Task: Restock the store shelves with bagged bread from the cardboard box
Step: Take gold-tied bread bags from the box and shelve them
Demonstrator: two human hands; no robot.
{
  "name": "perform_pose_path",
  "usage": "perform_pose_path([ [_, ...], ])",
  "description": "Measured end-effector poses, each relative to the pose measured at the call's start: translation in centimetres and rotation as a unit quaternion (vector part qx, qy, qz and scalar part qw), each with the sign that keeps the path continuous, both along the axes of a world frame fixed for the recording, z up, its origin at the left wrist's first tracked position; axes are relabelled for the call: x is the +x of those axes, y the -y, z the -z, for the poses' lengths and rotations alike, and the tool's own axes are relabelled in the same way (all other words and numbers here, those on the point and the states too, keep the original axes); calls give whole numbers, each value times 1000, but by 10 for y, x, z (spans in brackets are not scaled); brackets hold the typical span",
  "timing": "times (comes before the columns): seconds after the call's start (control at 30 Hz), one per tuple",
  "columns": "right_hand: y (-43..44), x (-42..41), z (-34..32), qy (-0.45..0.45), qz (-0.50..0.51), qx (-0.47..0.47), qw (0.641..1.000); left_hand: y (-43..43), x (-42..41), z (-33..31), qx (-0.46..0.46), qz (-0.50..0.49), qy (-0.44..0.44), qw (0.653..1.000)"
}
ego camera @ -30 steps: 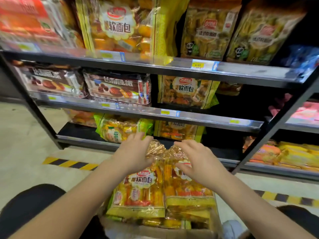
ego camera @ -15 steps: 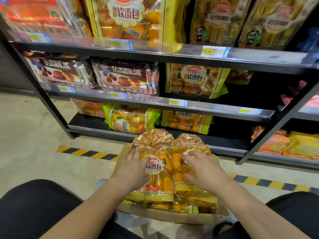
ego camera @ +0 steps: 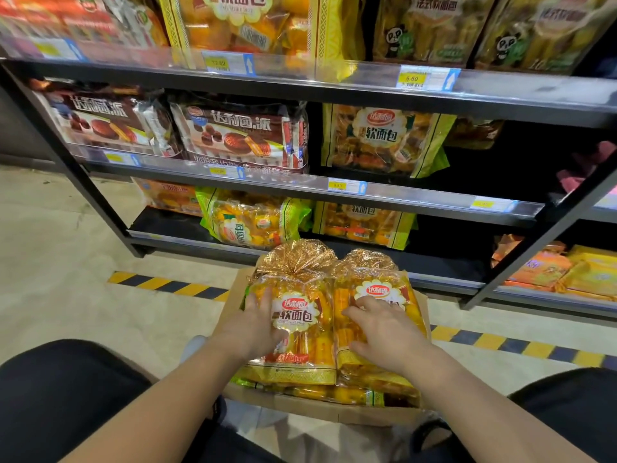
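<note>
Bread bags (ego camera: 312, 354) atop cardboard box (ego camera: 320, 409): left hand (ego camera: 257, 325) and right hand (ego camera: 387, 335) rest flat, fingers spread; grip bag edges before lifting.

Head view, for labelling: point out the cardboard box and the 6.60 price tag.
cardboard box (ego camera: 320, 411): head view, near wall.
6.60 price tag (ego camera: 412, 78): head view, yellow part.
</note>
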State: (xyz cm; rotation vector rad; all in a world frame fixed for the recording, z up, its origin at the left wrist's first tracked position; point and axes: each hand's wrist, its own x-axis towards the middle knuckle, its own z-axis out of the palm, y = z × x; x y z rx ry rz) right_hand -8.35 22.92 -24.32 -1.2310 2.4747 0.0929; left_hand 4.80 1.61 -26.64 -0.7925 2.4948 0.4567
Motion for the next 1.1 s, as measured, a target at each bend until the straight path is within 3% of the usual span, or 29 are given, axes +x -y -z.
perform_pose_path([
  [0.1, 0, -1, 5, 4, -3, 7, 1000, 8, -2, 7, 78, -96, -41, 991],
  [0.2, 1, -2, 8, 6, -3, 8, 1000, 20, -1, 15, 192, -218, -69, 954],
  [0.3, 0, -3, 10, 13, 4, 6, 1000, 27, 1, 20, 248, -284, -69, 924],
  [0.63, -10, -4, 5, 24, 25, -1, 999, 28, 1, 8, 404, -328, -90, 849],
  [0.8, -19, -15, 0, 27, 54, -14, 998, 26, 0, 0, 421, -334, -131, 833],
  [0.97, -34, -48, -6, 34, 141, -47, 988, 25, -2, -17, 462, -323, -190, 804],
  [1.1, -47, -69, 6, 130, 302, -85, 941, 20, -7, -32, 478, -314, -238, 785],
])
